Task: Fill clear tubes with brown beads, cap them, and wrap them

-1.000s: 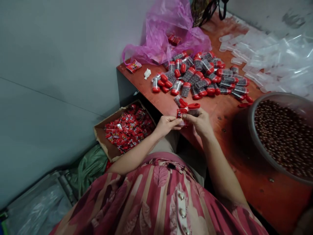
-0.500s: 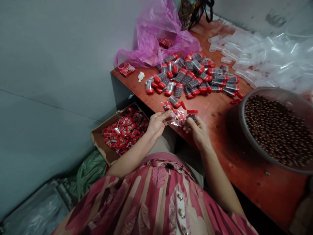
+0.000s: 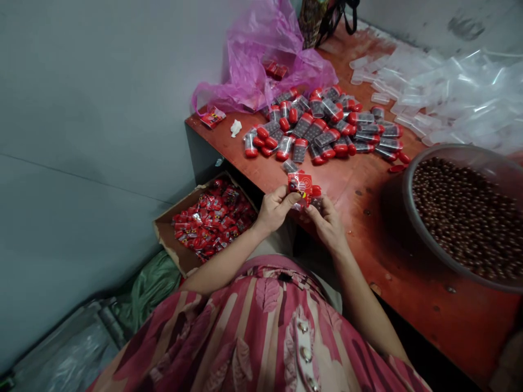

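Note:
My left hand (image 3: pixel 275 211) pinches a red printed wrapper (image 3: pixel 299 182) near the table's front edge. Close beside it, my right hand (image 3: pixel 329 224) has its fingers closed round a small clear container with a red cap (image 3: pixel 316 190), its body partly hidden behind the fingers. The two hands nearly touch, and the wrapper overlaps the container's left side. Just beyond them lies a pile of filled, red-capped containers (image 3: pixel 314 130) on the red table (image 3: pixel 343 188).
A tub of brown beads (image 3: pixel 466 218) stands at the right, with clear plastic tubes (image 3: pixel 441 100) behind it. A pink bag (image 3: pixel 261 49) and a loose red packet (image 3: pixel 212 117) lie at the back left. Below left, a cardboard box (image 3: pixel 165 231) holds red packets.
My hands have come closer together. The wrapper now stands upright, its red printed face showing, and overlaps the container, which has shifted slightly left with my right hand.

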A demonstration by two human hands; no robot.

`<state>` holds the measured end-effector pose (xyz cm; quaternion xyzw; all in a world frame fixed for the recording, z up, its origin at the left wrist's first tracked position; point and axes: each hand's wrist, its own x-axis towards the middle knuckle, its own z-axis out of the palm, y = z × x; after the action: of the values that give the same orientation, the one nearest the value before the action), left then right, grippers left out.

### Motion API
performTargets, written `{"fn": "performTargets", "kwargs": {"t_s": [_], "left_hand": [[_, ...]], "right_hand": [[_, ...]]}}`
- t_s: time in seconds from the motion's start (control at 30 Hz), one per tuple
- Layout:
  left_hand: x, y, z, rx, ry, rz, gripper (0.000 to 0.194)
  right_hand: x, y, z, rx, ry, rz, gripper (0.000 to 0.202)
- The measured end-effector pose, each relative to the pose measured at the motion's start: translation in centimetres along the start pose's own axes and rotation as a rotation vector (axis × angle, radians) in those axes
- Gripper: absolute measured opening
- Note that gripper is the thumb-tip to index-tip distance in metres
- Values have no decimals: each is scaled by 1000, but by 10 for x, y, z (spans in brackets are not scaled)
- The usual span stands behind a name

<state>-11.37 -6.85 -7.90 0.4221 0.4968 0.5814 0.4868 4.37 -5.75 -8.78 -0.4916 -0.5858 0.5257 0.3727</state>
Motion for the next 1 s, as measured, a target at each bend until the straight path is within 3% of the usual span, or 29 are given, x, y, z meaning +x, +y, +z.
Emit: {"fn": "performTargets", "kwargs": {"t_s": [0.17,0.3,0.47,0.57,0.77,1.0], "left_hand": [[-3,-2,-1,150,-41,64,30],[-10,-5,1,257,-48,93,28],[-19,-8,5,373,-101,114,26],[-23,-9,8,346,-123,83,28],[-26,-14,14,146,-101,20,33],[-13,-6,15,-544,59,-223,31]], "right_hand": [[1,-3,6,429,-63,178,41],[5,-3,6,448,85,236,55],[7,0,1,490,169,334,37],[5,0,2,548,205,304,27],[7,-8,15,646,308,203,27],[13,-11,11,850,147,452,31]]}}
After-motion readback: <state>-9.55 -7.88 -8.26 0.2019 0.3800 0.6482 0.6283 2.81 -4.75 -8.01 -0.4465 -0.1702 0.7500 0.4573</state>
